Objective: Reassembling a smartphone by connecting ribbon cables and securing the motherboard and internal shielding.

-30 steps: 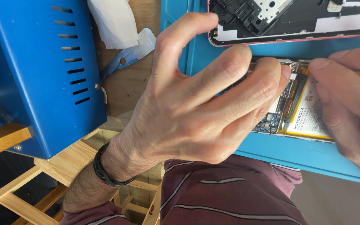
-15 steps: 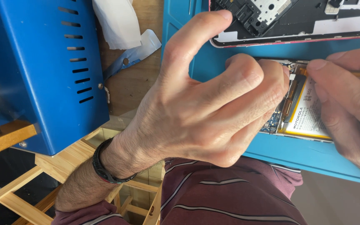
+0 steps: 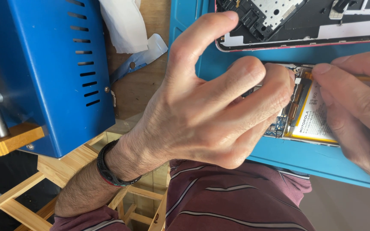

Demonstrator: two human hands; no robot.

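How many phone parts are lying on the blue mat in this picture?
2. The opened phone body with battery lies under the left hand and right hand, near the mat's lower edge. The back frame lies at the top. Hands may hide smaller parts.

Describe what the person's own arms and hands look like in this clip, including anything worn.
Both hands are bare, no gloves or rings visible. The left hand shows its back with raised veins; its hairy forearm is bare and carries a dark braided wristband with a thin reddish edge. The right hand is cut off by the frame edge, so its wrist and any sleeve are out of view.
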